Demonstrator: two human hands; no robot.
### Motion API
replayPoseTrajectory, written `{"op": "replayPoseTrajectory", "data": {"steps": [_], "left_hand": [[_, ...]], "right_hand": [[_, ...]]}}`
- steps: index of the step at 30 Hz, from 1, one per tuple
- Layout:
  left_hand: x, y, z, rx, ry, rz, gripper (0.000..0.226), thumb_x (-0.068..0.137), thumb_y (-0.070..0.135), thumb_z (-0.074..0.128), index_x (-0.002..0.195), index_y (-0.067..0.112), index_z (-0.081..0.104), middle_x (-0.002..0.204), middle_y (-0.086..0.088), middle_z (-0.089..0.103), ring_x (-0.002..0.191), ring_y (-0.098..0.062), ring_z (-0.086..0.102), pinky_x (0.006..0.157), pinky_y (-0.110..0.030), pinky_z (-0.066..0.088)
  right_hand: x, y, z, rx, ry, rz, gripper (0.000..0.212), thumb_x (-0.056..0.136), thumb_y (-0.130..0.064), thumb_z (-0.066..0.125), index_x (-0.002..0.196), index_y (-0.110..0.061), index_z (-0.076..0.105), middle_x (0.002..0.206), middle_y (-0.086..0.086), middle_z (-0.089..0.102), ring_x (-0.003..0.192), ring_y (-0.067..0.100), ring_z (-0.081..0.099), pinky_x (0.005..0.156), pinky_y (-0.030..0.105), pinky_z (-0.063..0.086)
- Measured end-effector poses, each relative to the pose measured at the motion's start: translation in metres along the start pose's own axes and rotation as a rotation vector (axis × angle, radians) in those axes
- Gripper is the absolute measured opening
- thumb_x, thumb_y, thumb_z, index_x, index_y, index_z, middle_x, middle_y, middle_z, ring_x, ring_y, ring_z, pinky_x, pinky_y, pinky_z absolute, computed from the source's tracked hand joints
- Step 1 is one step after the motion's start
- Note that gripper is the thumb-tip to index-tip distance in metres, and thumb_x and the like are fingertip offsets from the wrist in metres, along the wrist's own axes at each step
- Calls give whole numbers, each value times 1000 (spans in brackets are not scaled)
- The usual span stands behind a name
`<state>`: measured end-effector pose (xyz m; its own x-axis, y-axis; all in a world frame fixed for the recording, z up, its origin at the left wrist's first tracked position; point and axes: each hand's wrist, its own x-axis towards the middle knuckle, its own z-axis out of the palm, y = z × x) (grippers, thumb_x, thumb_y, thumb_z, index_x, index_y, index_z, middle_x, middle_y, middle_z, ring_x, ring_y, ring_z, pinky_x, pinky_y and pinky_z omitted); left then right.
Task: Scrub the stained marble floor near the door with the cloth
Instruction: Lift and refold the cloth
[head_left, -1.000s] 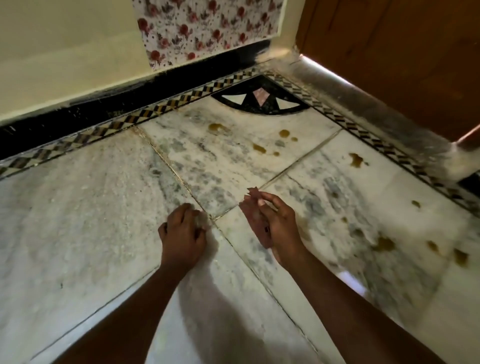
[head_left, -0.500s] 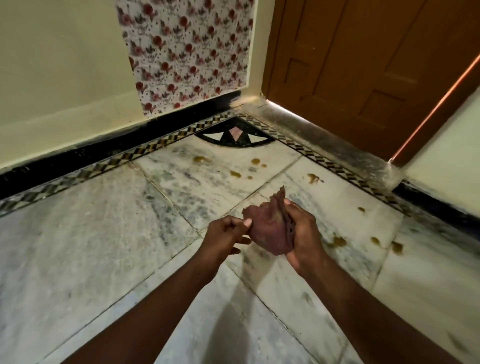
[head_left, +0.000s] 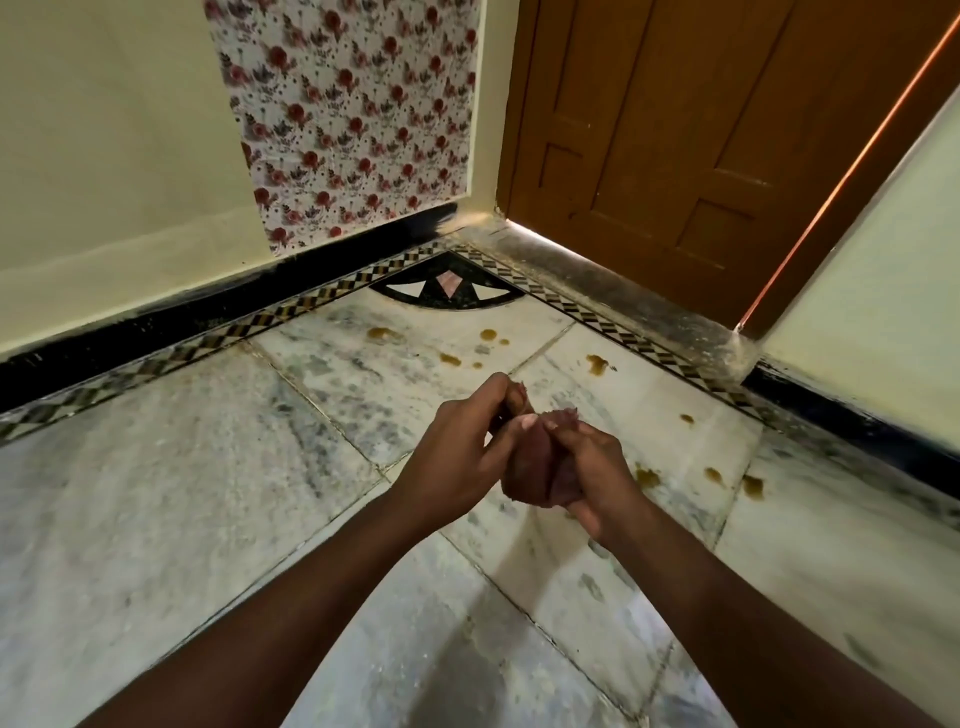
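A corner of a room lay ahead of the hands: a pale marble floor (head_left: 156, 509) with grey mottling, edged by a chequered inlay border (head_left: 291, 310) and a black skirting; beyond them stood a brown wooden door (head_left: 691, 130), and to its left a strip of floral wallpaper (head_left: 353, 119) on a cream wall. Yellow-brown stains (head_left: 597, 365) dotted the marble — several past the fingertips towards the door, a few more off to the right of the right hand. Both hands were raised above the floor and close together; the left hand (head_left: 457, 457) and the right hand (head_left: 592, 467) were each closed on the same dark reddish cloth (head_left: 530, 467), bunched between them — none of it touched the marble.
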<state>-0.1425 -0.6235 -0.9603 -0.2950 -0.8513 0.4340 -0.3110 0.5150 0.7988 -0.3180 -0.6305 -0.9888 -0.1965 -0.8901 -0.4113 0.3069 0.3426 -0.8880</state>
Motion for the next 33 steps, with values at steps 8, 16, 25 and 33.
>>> {"op": "replayPoseTrajectory", "data": {"steps": [8,16,25,33], "left_hand": [[16,6,-19,-9,20,-54,18,104,16,70,92,17,57,79,14,65,76,-7,68,70,-23,51],[16,4,-43,-75,-102,-114,15,106,19,67,95,16,56,71,15,63,69,-8,61,60,-37,52],[15,12,-61,-125,-13,-264,12,109,18,62,103,12,53,95,8,68,83,-11,75,53,-55,65],[30,40,-65,95,57,120,15,110,13,58,105,25,51,103,2,71,87,-24,77,64,-49,67]], "right_hand": [[-8,-2,-7,-350,135,210,40,102,-52,62,109,-15,75,112,10,70,108,28,62,96,47,44],[-9,10,-10,12,-184,230,81,93,-86,40,129,-22,74,127,10,78,120,29,69,94,47,46],[-10,13,-14,-134,-327,-10,59,80,-2,84,135,-17,68,111,8,80,99,24,75,87,39,54],[4,-63,6,-20,-119,-272,59,78,22,73,125,-14,72,120,6,78,119,29,72,79,36,62]]}}
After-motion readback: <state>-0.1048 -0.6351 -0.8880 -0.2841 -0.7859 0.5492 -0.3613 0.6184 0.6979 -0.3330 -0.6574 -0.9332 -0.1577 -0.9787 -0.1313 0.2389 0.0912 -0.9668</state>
